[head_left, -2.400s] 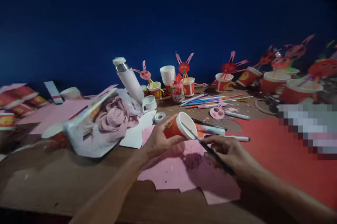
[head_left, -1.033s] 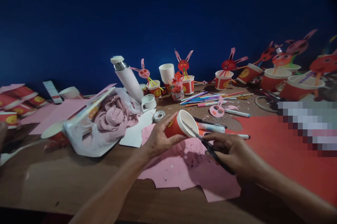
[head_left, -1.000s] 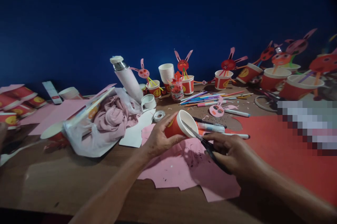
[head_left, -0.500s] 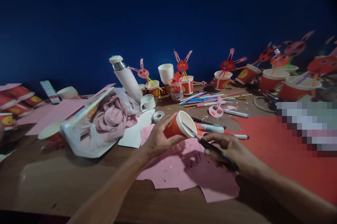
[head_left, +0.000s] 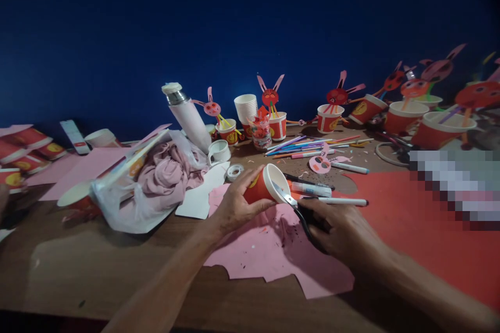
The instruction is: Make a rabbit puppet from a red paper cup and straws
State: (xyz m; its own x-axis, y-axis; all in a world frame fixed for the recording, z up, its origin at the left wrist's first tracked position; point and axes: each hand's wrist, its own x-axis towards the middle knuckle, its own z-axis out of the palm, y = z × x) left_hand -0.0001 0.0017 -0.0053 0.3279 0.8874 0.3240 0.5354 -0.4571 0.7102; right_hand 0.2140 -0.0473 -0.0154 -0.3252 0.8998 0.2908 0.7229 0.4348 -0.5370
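Observation:
My left hand [head_left: 234,205] grips a red paper cup [head_left: 267,185] with a white inside, tipped on its side with the mouth facing right. My right hand [head_left: 339,229] is closed on black-handled scissors [head_left: 297,209], whose blades reach into the cup's rim. Both hands hover over a pink paper sheet [head_left: 269,249] dotted with small scraps on the wooden table [head_left: 97,275]. A white marker [head_left: 336,201] lies just beyond my right hand.
A plastic bag with pink cloth [head_left: 152,176], a white flask [head_left: 189,116], a mug [head_left: 219,152] and tape roll [head_left: 235,171] lie left. Coloured pens [head_left: 308,146] and cups with paper rabbit heads [head_left: 273,114] line the back. Red paper [head_left: 422,239] covers the right.
My right hand has turned and moved nearer the cup, and the scissor blades sit lower at the rim. The cup has tipped slightly. The view has drifted a little.

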